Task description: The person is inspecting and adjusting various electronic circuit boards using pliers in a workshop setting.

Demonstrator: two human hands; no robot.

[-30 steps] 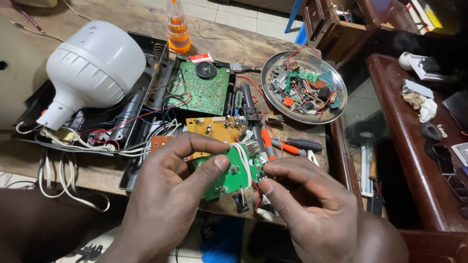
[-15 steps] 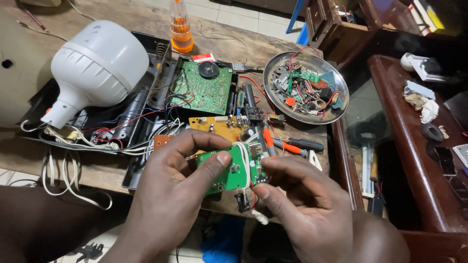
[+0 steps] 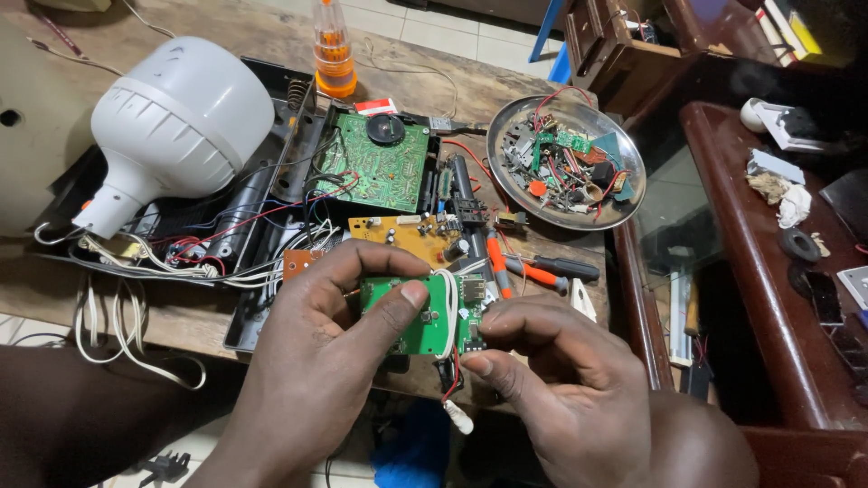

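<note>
While left hand (image 3: 334, 334) thumb slid onto green board (image 3: 425, 316); right hand (image 3: 551, 380) stays pinching

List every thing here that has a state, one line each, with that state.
Small green circuit board: held off the table by both hands.
Left hand: thumb pressed on the board's face.
Right hand: pinching the board's right edge.
Black casing: open, wiring exposed.
White bulb: lying on its side.
Metal dish: filled with small parts.
Orange bottle: upright.

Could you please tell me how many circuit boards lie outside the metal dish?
3: a small green board held in both hands, a large green board in the opened black case, and a yellow-brown board below it. Others may be hidden.
</note>
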